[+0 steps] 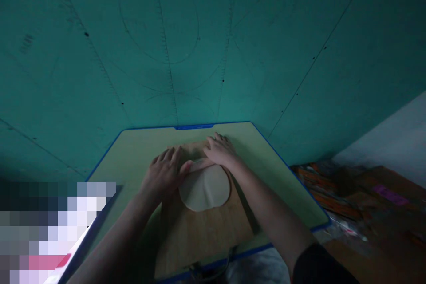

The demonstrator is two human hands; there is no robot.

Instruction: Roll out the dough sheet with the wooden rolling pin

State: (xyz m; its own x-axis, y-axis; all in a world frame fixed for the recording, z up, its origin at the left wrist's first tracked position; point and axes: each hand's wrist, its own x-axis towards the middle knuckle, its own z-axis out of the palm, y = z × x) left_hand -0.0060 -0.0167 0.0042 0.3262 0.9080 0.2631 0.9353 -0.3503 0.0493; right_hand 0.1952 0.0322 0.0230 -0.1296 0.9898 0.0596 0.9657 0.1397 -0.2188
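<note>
One left hand (163, 169) and one right hand (220, 149) lie over the ends of what looks like a rolling pin (200, 165), above a wooden board (206, 235).
Pale, flat, rounded dough (205, 188) rests on the wooden board, toward its far end, just on the near side of the rolling pin; both hands are palm down with fingers slightly spread, though whether either palm presses hard cannot be told, while the wooden board lies on a pale yellow-green table (282, 186) edged in blue, with a green wall (213, 53) marked with lines beyond the board, and brown cardboard (392, 182) well to the right of it.
</note>
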